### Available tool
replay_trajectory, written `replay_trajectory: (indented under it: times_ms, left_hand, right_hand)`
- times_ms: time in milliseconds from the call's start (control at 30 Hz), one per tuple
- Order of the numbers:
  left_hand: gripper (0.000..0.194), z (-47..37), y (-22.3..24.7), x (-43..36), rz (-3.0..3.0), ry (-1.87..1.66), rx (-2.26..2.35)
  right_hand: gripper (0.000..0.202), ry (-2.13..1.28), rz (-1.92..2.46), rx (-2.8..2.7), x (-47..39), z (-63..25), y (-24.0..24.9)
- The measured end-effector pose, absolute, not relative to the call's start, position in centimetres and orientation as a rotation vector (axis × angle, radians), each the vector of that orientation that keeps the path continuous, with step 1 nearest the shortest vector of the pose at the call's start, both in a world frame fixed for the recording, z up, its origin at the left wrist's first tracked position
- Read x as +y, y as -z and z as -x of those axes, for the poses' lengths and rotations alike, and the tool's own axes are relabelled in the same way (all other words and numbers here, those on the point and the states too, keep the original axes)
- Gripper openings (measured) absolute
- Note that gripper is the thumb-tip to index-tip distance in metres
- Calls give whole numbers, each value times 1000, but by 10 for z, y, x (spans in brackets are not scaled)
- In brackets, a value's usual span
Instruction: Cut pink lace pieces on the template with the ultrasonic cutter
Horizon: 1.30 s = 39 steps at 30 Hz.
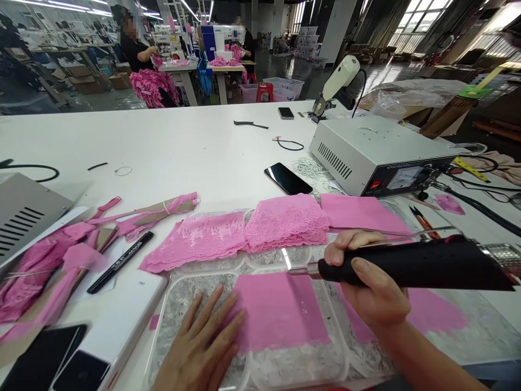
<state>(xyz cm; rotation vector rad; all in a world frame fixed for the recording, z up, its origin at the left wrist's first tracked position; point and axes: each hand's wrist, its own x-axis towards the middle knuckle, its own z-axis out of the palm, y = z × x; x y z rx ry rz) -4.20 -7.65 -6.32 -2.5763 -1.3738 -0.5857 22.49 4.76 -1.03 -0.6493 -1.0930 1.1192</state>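
Observation:
My left hand (205, 336) lies flat with its fingers spread, fingertips on the left edge of a plain pink fabric piece (280, 315). That piece rests on a clear plastic tray (301, 369). Wrapped round a black-handled hand tool (411, 263) with a metal tip, my right hand (374, 296) holds it nearly level. The tip is at the fabric's top edge; whether it touches cannot be told. Behind are pink lace pieces (287, 220), more lace (207, 239) and a plain pink piece (362, 210). Another pink piece (435, 312) lies partly beneath my right arm.
A grey control box (382, 146) with cables stands at the back right, beside a black phone (288, 178). To the left are a black marker (120, 262), a white power bank (118, 320) and bundled pink straps (77, 244). Beyond the table, people sit at sewing machines (228, 38).

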Motion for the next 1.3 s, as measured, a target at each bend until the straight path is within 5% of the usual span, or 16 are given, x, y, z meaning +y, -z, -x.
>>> replay_trajectory:
  times_ms: [1300]
  left_hand:
    - [36,48,50,-70,2607,454,-1260]
  right_hand:
    - [6,-1039,695,-1018,56,-253,13]
